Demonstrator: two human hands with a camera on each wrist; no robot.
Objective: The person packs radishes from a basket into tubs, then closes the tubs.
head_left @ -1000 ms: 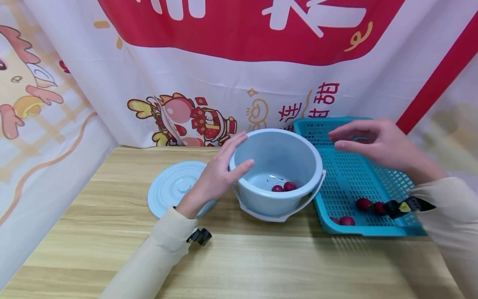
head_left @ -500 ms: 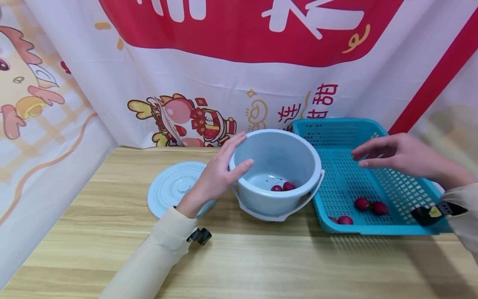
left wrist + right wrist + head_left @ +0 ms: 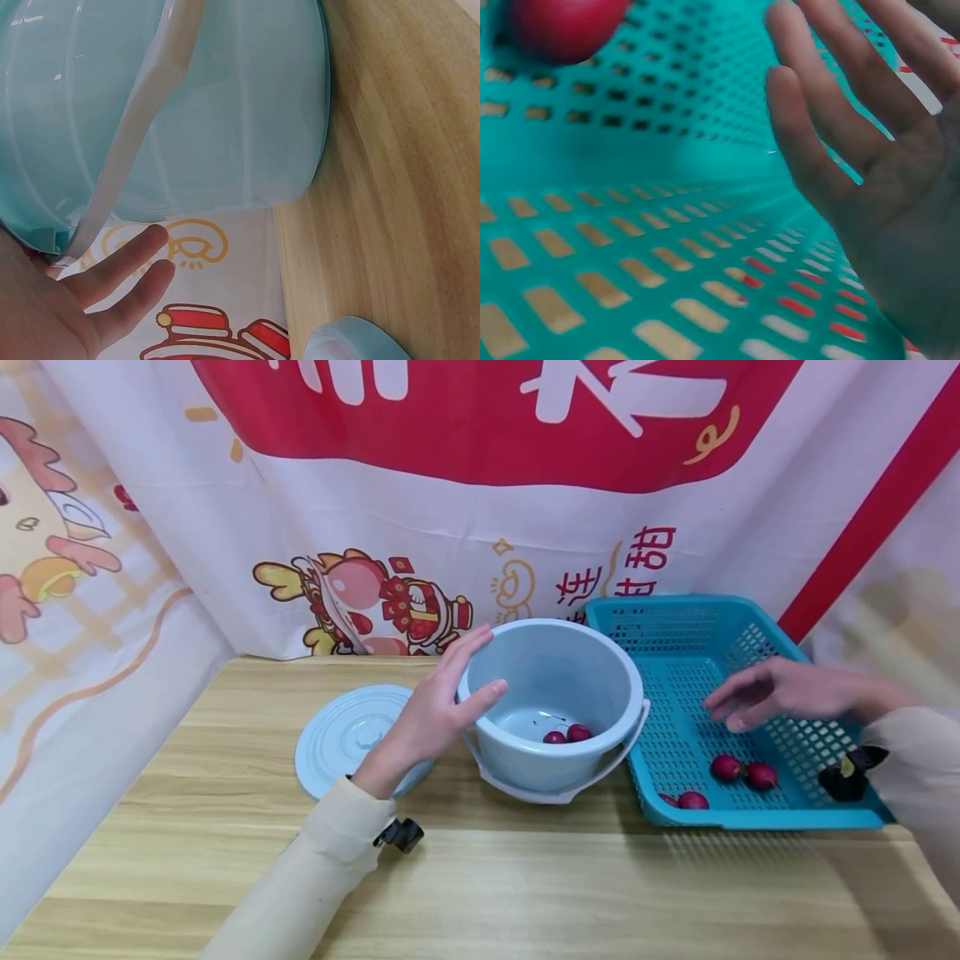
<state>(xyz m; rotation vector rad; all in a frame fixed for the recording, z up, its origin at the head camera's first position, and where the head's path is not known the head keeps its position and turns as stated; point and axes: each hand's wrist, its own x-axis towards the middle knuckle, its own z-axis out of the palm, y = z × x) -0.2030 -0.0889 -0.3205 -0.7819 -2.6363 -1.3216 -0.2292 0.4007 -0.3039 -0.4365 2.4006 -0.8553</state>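
In the head view my left hand (image 3: 438,710) rests on the left rim of a light blue bucket (image 3: 525,768), its thumb reaching over the edge. Two of its fingers (image 3: 124,300) stick out straight beside the bucket wall in the left wrist view. Inside the bucket lie two small, round dark-red pieces (image 3: 578,732) with thin dark stems. My right hand (image 3: 787,693) hovers over a teal basket (image 3: 675,693), fingers relaxed and holding nothing. Below it sit a pair of round red pieces (image 3: 761,776), with others (image 3: 693,800) at the basket's near left corner.
A round light blue lid (image 3: 345,735) lies on the wooden table (image 3: 525,893), left of the bucket. The bucket's white handle (image 3: 611,768) hangs down at its front. A printed curtain (image 3: 412,527) hangs behind, close to the basket.
My right hand has moved right from near the bucket side of the basket, then lower toward the red pieces. The left hand has stayed on the bucket.
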